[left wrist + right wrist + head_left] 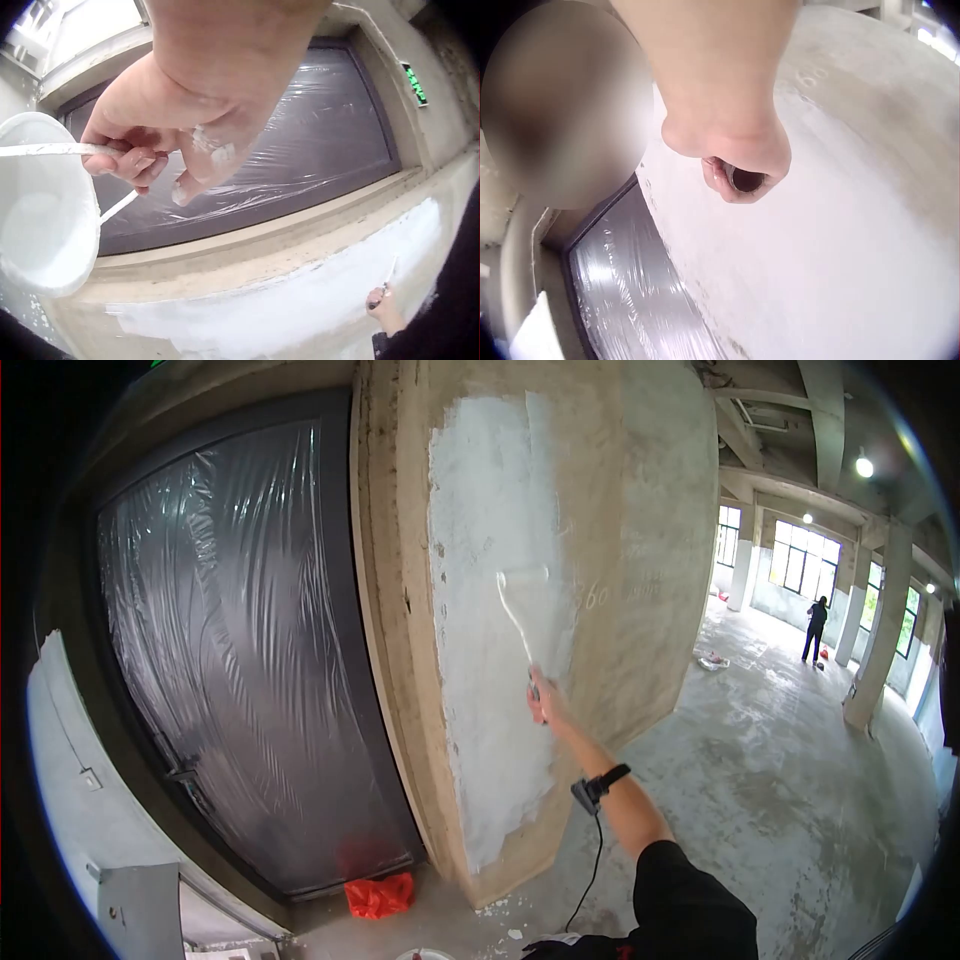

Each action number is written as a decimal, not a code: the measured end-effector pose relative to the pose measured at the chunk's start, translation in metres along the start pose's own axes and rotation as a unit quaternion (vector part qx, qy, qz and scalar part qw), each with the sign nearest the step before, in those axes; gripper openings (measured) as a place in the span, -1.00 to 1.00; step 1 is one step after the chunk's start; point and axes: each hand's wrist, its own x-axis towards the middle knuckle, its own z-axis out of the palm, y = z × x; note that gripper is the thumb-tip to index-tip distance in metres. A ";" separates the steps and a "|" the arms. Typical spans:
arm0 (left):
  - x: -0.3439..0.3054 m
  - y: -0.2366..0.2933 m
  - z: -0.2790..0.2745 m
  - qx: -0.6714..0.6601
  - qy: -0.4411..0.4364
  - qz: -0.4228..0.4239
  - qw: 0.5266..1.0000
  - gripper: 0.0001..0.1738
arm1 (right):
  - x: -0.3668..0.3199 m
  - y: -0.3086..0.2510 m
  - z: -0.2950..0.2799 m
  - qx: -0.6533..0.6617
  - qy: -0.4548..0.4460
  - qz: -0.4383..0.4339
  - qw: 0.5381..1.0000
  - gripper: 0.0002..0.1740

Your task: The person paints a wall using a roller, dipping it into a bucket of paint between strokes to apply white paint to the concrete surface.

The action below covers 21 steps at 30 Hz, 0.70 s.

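My right hand grips the handle of a paint roller whose sleeve lies against the white-painted strip of a concrete pillar. In the right wrist view the fingers curl round the handle's butt end close to the wet white wall. My left hand is out of the head view; the left wrist view shows its fingers hooked round the thin wire bail of a white paint bucket that hangs below it. The right hand with the roller shows small in that view too.
A dark door wrapped in clear plastic film stands left of the pillar. A red bag lies at its foot. A person stands far off by the windows. Bare concrete floor stretches to the right.
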 end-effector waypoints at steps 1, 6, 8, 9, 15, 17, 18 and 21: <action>0.001 -0.001 0.002 0.002 -0.001 0.002 1.000 -0.50 | 0.010 -0.019 0.000 -0.008 -0.005 -0.017 1.000 -0.32; 0.004 -0.006 0.011 0.016 -0.004 0.016 1.000 -0.59 | 0.050 -0.120 0.004 -0.050 -0.055 -0.083 0.994 -0.29; 0.005 -0.008 0.014 0.022 -0.006 0.022 0.999 -0.62 | 0.060 -0.159 0.012 -0.034 -0.064 -0.094 0.993 -0.31; 0.005 -0.009 0.015 0.027 -0.005 0.026 0.999 -0.63 | 0.067 -0.176 0.015 -0.026 -0.069 -0.096 0.993 -0.32; 0.007 -0.020 0.028 0.055 -0.002 0.053 0.997 -0.65 | 0.079 -0.249 0.038 0.001 -0.081 -0.119 0.990 -0.34; 0.007 -0.023 0.037 0.068 -0.001 0.069 0.995 -0.63 | 0.081 -0.253 0.044 0.010 -0.082 -0.120 0.989 -0.34; 0.008 -0.025 0.040 0.077 0.001 0.079 0.994 -0.62 | 0.081 -0.250 0.046 0.040 -0.118 -0.095 0.988 -0.34; 0.009 -0.036 0.047 0.108 0.009 0.112 0.988 -0.58 | 0.080 -0.238 0.043 0.064 -0.144 -0.073 0.985 -0.34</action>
